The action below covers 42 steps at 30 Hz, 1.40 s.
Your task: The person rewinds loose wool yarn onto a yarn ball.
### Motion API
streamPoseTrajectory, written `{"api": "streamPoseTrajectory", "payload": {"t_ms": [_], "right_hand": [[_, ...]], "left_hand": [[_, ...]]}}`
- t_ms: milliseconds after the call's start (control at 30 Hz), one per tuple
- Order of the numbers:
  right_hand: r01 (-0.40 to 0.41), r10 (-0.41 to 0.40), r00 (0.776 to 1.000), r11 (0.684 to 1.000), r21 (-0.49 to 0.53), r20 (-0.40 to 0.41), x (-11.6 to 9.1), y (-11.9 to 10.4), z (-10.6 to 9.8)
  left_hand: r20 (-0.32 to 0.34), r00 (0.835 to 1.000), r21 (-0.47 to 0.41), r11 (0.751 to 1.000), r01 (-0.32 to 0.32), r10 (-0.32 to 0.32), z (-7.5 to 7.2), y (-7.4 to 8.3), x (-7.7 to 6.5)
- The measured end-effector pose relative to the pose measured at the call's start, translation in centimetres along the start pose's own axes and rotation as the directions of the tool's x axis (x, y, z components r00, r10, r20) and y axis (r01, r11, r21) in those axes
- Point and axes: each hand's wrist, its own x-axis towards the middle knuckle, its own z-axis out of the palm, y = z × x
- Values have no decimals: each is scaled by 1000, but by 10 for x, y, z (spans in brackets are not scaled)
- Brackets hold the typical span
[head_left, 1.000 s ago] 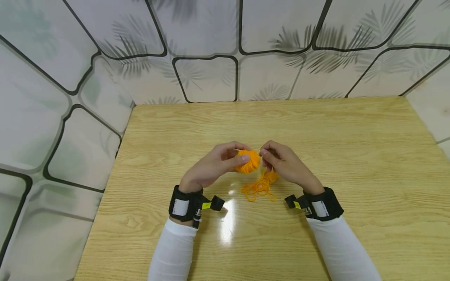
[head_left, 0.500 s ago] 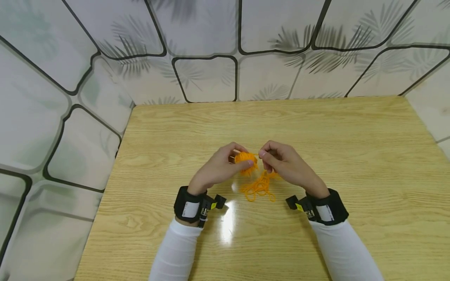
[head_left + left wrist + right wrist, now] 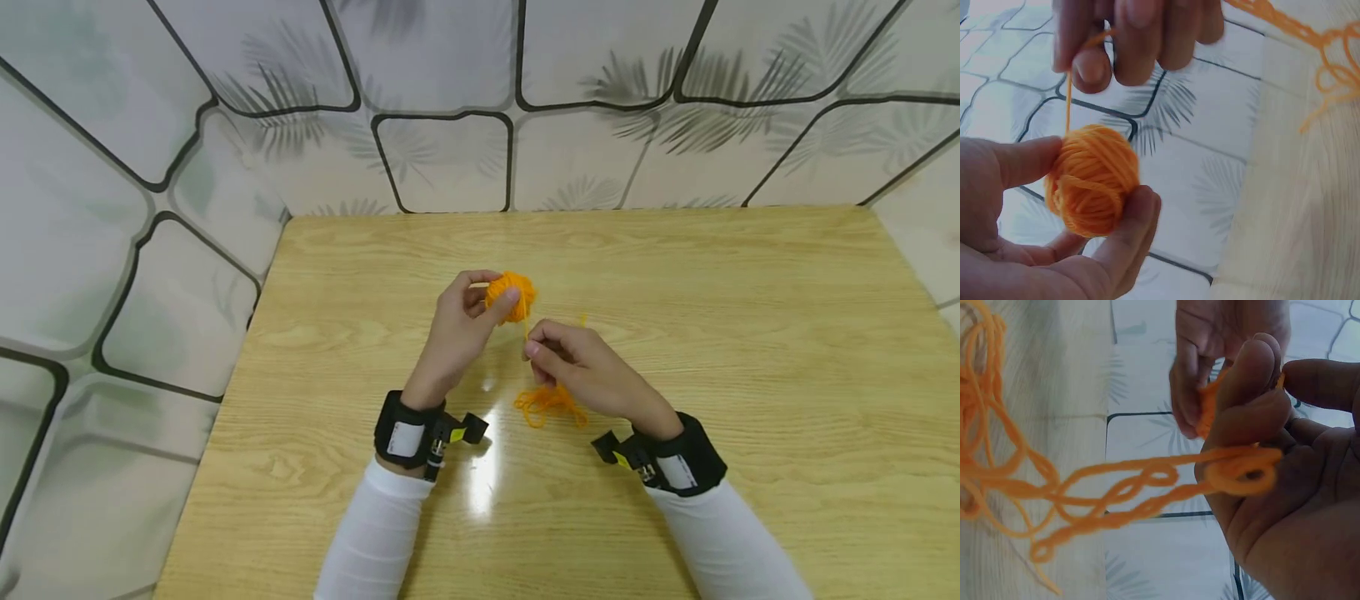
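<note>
1. Yarn ball (image 3: 1092, 178): orange, compact, approx. round. Strands were wound tightly in several directions; one strand curved as a loop across the front, per L-wrist view.
2. Ball loc.: held up over the table (image 3: 750, 333), clear of its surface, in the L hand (image 3: 459, 325).
3. L hand: partly closed around the ball, thumb on one side, fingertips on the opp. side; much of the winding was exposed btwn them.
4. Strand (image 3: 1069, 103): single, thin, same orange; ran straight from the ball to the R hand (image 3: 581, 365).
5. R hand: thumb & index pinched the strand; remaining fingers were curled. In R-wrist view, loops of yarn also reached the palm side; whether these were gripped could not be told.
6. Loose yarn (image 3: 553, 400): tangled orange heap w/ open loops, on the table just beside the R hand, which hid part of it in head view. Twisted lengths led from heap to R hand.
7. Wrist straps (image 3: 392, 427): black, w/ white labels, above white sleeves (image 3: 375, 533).
8. Table: light wood grain, w/ a bright reflection. Wall (image 3: 450, 50) behind: pale panels, dark outlines, grey leaf prints.
</note>
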Motion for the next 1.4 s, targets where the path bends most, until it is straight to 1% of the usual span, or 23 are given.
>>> {"api": "streamPoseTrajectory", "payload": {"t_ms": [67,133,200,267,333,367,433,500,567,633,667,733,833,900,1000,1067,1100,1200,1267,1333,1400], "right_hand": [[14,-14,1000,1000,15,9,0,0,2],[18,-18,1000,999,30,16,1,1,4],[14,-15,1000,999,40,20,2,2,5],[4,-5,1000,999,43,19,3,3,5],[-11,11,1000,999,37,16,5,5,3],[-19,18,1000,999,30,13,5,6,2],[-30,30,1000,999,16,7,6,10,-1],[-37,37,999,999,10,1,7,14,-4],[-45,45,999,999,1,-10,7,18,-9],[-56,56,998,998,-4,-31,8,20,-13],[-60,60,997,998,-7,-45,8,20,-15],[-73,71,994,997,-23,-78,8,19,-19],[-79,73,991,996,-49,-116,9,18,-23],[-79,71,989,995,-63,-131,8,16,-25],[-69,59,988,996,-64,-145,6,15,-26],[-58,48,987,996,-62,-154,5,13,-25],[-53,43,986,997,-62,-158,4,13,-25],[-30,21,986,998,-52,-163,1,10,-23],[-7,-1,987,999,-45,-161,0,7,-21],[20,-25,987,999,-36,-157,-1,4,-17],[42,-45,988,999,-27,-144,-1,1,-13]], "left_hand": [[8,1000,-92,996,15,-15,0,3,0],[29,999,-196,980,40,-35,-1,5,1],[57,997,-300,952,66,-51,-1,8,1],[89,995,-383,920,84,-54,-2,9,2],[130,990,-433,896,100,-48,-3,11,2],[152,988,-442,891,106,-43,-3,12,2],[204,978,-416,901,123,-39,-5,13,1],[266,963,-362,921,142,-44,-7,14,-1],[326,944,-281,948,151,-54,-9,14,-3],[375,925,-185,972,145,-66,-11,13,-5],[396,916,-140,981,135,-70,-12,13,-6],[427,902,-40,995,96,-69,-12,12,-7],[442,895,92,995,32,-69,-10,10,-7],[435,898,177,984,-8,-71,-8,9,-8],[408,908,268,963,-22,-92,-5,7,-8],[391,915,302,953,-21,-104,-3,6,-8],[380,919,309,951,-15,-109,-3,6,-8],[326,939,318,948,-3,-106,-1,4,-7],[271,958,304,953,4,-91,-1,4,-6],[200,978,283,959,6,-65,0,3,-4],[132,990,243,970,9,-42,0,2,-3]]}}
